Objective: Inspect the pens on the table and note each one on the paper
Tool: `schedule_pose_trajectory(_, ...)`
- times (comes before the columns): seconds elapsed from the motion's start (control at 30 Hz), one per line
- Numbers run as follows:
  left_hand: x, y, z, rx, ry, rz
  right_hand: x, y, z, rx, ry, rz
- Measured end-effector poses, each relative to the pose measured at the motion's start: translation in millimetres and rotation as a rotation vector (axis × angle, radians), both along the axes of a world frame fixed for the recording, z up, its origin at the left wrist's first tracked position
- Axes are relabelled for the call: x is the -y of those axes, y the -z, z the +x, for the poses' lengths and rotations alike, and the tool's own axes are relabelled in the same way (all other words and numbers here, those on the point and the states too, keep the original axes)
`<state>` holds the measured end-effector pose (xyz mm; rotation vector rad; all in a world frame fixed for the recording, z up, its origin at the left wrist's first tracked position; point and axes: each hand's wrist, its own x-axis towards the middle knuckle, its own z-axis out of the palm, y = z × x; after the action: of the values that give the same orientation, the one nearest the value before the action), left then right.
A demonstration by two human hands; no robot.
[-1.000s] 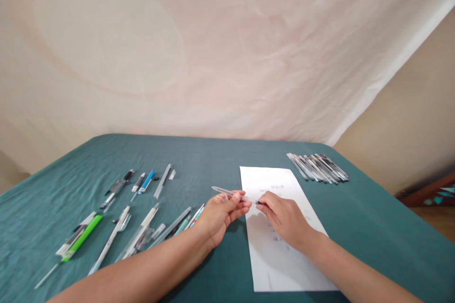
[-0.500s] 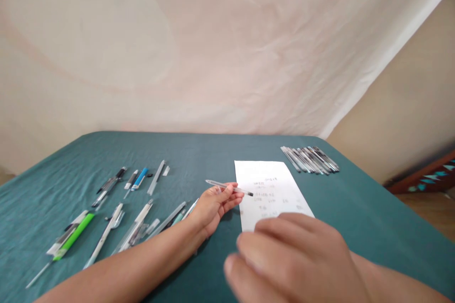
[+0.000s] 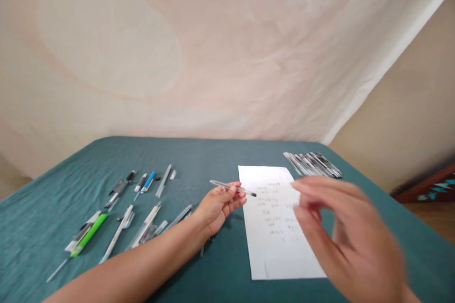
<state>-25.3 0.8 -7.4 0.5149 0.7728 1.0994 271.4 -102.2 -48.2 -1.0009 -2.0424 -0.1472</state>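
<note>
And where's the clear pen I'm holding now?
In the head view, the clear pen is below centre, in your left hand, its dark tip over the left side of the white paper.

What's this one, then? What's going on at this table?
A person's left hand holds a clear pen, its dark end in front of a sheet of paper with writing. The right hand is raised near the camera, too blurred to tell whether it holds anything. Loose pens lie to the left; a row of pens lies at the far right.
</note>
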Motion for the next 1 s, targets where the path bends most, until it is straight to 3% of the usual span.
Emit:
schedule_pose_trajectory(0.07, -0.4, -4.1, 1.5, 0.010, 0.004, 0.012, -50.1, -48.4, -49.1, 0.077, 0.098, -0.201)
schedule_pose_trajectory(0.1, -0.3, -5.9, 2.6, 0.014, 0.003, 0.017, -67.8, -63.8, -69.8, 0.090, 0.097, -0.251)
schedule_pose_trajectory(0.17, 0.7, -8.6, 5.6, 0.022, 0.007, 0.018, -86.3, -75.1, -96.8, 0.064, 0.075, -0.273)
schedule_pose_trajectory(0.4, 13.3, -9.3, 20.5, 0.036, -0.094, -0.078, -77.9, -42.8, -96.1, 0.011, 0.047, -0.302)
schedule_pose_trajectory(0.63, 16.7, 0.8, 21.0, 0.036, -0.082, -0.019, -80.4, -34.6, -100.1, -0.064, -0.005, -0.581)
schedule_pose_trajectory(1.0, 18.0, 13.3, 19.0, 0.030, -0.063, 0.000, -82.3, -29.4, -95.2, -0.047, 0.021, -0.546)
